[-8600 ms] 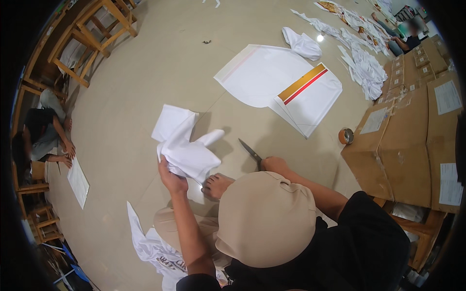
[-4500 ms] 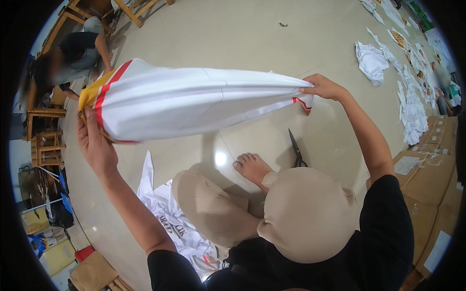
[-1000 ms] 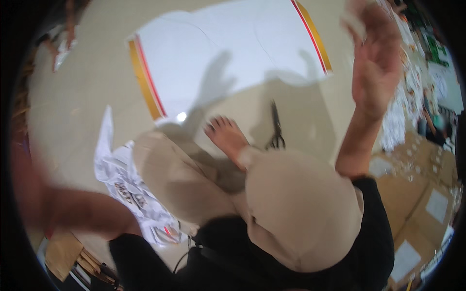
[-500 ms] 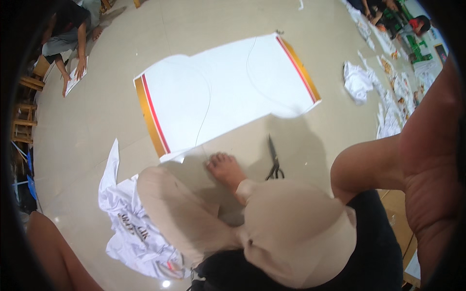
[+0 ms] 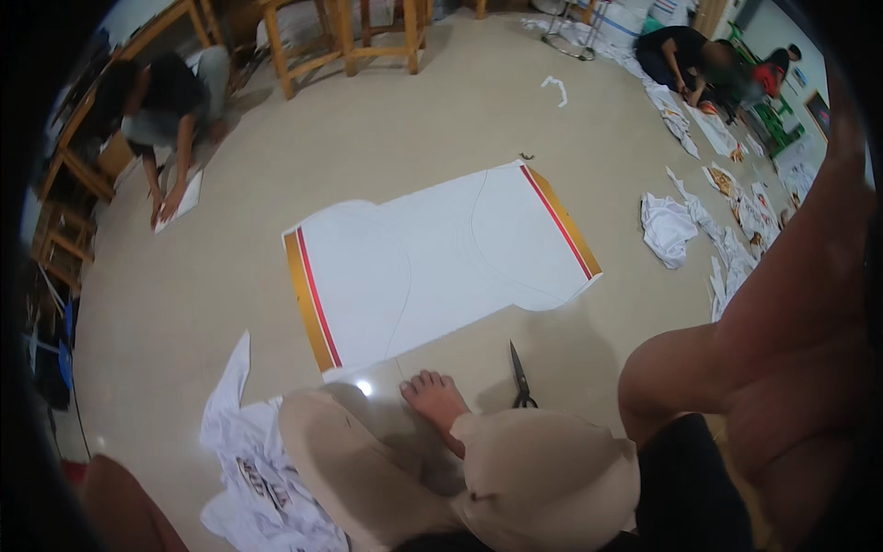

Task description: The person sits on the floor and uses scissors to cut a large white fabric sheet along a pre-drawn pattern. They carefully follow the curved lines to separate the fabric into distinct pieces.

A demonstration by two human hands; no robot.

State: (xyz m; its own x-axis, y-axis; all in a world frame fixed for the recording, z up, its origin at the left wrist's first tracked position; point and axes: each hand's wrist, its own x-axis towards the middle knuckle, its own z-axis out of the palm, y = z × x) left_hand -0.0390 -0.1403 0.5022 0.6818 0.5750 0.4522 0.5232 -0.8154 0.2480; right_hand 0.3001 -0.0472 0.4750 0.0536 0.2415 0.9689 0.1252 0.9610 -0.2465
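Note:
My right arm [image 5: 782, 368] is bent and raised close along the right edge, its hand out of view. At the lower left, part of my left arm [image 5: 129, 506] shows, and that hand is hidden too. In front of my bare foot [image 5: 435, 402], a white fabric panel [image 5: 441, 248] lies flat on the floor. Gold and red bands run along its two ends, and thin curved lines cross it. Black-handled scissors [image 5: 520, 377] lie between the panel and my knee, blades pointing away. A crumpled white printed garment [image 5: 253, 460] lies left of my beige-clad leg.
A co-worker [image 5: 175, 110] crouches at the far left, hands on a folded white piece [image 5: 184, 202]. Wooden stools [image 5: 349, 41] stand at the back. White cloth [image 5: 667, 230] and printed pieces [image 5: 736, 262] lie along the right, where another person [image 5: 685, 64] sits bent forward.
My view has tilted up, so the floor things sit lower and the stools at the back show. The panel, scissors and garment lie as before. My right arm stays raised.

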